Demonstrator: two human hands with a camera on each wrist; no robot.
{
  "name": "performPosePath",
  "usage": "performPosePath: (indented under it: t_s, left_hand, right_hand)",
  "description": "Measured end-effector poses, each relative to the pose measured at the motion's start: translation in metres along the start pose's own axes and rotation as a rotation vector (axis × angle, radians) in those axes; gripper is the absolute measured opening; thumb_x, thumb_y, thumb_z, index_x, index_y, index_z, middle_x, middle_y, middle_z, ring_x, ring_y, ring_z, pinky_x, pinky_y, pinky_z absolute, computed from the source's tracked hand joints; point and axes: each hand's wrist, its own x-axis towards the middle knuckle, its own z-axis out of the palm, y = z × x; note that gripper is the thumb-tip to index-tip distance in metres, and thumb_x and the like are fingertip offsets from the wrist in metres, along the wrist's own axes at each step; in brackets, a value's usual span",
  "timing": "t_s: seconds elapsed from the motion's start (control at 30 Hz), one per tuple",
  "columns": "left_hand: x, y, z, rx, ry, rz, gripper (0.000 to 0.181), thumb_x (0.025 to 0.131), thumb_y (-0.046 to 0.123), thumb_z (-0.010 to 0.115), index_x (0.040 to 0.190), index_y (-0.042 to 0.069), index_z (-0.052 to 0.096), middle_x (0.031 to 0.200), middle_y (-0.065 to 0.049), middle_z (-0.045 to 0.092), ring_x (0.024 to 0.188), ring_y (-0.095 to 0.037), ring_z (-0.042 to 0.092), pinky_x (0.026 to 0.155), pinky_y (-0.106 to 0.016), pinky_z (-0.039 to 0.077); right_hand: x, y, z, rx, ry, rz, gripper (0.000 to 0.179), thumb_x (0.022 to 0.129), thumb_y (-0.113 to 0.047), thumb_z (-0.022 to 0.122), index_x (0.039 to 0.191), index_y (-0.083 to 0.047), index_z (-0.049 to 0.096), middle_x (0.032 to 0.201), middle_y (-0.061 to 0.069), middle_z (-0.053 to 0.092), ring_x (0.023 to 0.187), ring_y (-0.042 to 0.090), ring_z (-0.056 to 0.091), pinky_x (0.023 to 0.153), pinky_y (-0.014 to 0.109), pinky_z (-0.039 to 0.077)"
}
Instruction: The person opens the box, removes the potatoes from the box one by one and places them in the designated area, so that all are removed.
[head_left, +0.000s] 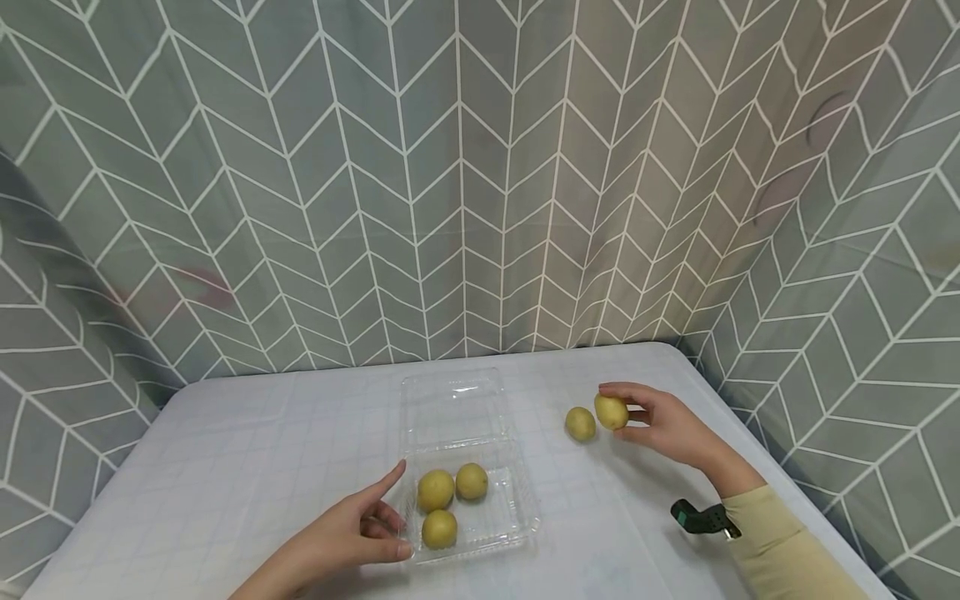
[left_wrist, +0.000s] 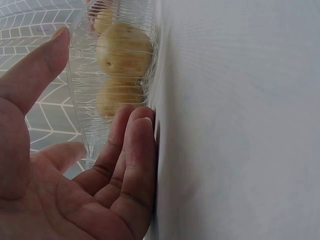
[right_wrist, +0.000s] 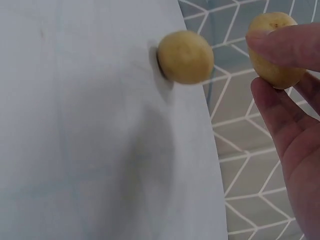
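Left hand [head_left: 347, 527] touches clear container [head_left: 504, 504] along left edge.

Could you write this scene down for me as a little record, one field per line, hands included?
Left hand: at the left side of the clear container
Right hand: holds one potato between thumb and fingers
Container contents: three potatoes
Container lid: open
On the white tablecloth: one loose potato
Backdrop: grey curtain, white zigzag lines
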Motion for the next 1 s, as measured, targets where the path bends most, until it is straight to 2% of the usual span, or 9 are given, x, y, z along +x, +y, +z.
performPosePath:
  t_s: [0.17, 0.4, 0.6, 0.87, 1.0]
  left_hand:
    - [-0.001, 0.001, 0.000, -0.006, 0.001, 0.007, 0.101, 0.083, 0.021, 0.082, 0.159, 0.009, 0.015, 0.103, -0.011, 0.059, 0.090, -0.025, 0.064, 0.075, -0.026, 0.052]
    - [-0.002, 0.000, 0.001, -0.007, 0.002, 0.015, 0.102, 0.083, 0.022, 0.082, 0.159, 0.011, 0.015, 0.104, -0.012, 0.058, 0.090, -0.025, 0.064, 0.076, -0.026, 0.052]
    - [-0.002, -0.002, 0.001, -0.027, 0.004, -0.001, 0.103, 0.083, 0.021, 0.082, 0.160, 0.013, 0.015, 0.105, -0.011, 0.058, 0.091, -0.024, 0.062, 0.075, -0.026, 0.052]
    - [-0.002, -0.002, 0.001, -0.030, 0.007, 0.002, 0.103, 0.083, 0.020, 0.082, 0.160, 0.014, 0.015, 0.104, -0.012, 0.058, 0.090, -0.024, 0.063, 0.074, -0.027, 0.052]
    - [-0.001, -0.003, 0.001, -0.032, 0.005, -0.008, 0.103, 0.083, 0.021, 0.083, 0.160, 0.013, 0.015, 0.105, -0.012, 0.058, 0.091, -0.025, 0.062, 0.075, -0.026, 0.052]
  right_hand:
    - [-0.002, 0.009, -0.007, -0.039, 0.011, 0.008, 0.061, 0.079, 0.006, 0.079, 0.135, -0.003, 0.058, 0.138, 0.013, 0.055, 0.122, 0.009, 0.052, 0.094, 0.032, 0.049]
    - [-0.005, 0.019, -0.014, -0.077, 0.031, 0.063, 0.061, 0.078, 0.007, 0.079, 0.135, -0.003, 0.058, 0.135, 0.010, 0.058, 0.120, 0.008, 0.052, 0.094, 0.027, 0.048]
    - [-0.009, 0.026, -0.018, -0.053, 0.037, 0.095, 0.060, 0.079, 0.005, 0.079, 0.135, -0.002, 0.058, 0.136, 0.013, 0.056, 0.122, 0.009, 0.051, 0.096, 0.035, 0.048]
    - [-0.014, 0.038, -0.023, -0.054, 0.040, 0.162, 0.059, 0.081, 0.003, 0.078, 0.136, 0.001, 0.056, 0.136, 0.016, 0.056, 0.120, 0.005, 0.051, 0.093, 0.023, 0.047]
    - [-0.016, 0.042, -0.024, -0.047, 0.036, 0.182, 0.058, 0.081, 0.003, 0.077, 0.136, 0.001, 0.056, 0.135, 0.017, 0.057, 0.121, 0.013, 0.052, 0.094, 0.025, 0.048]
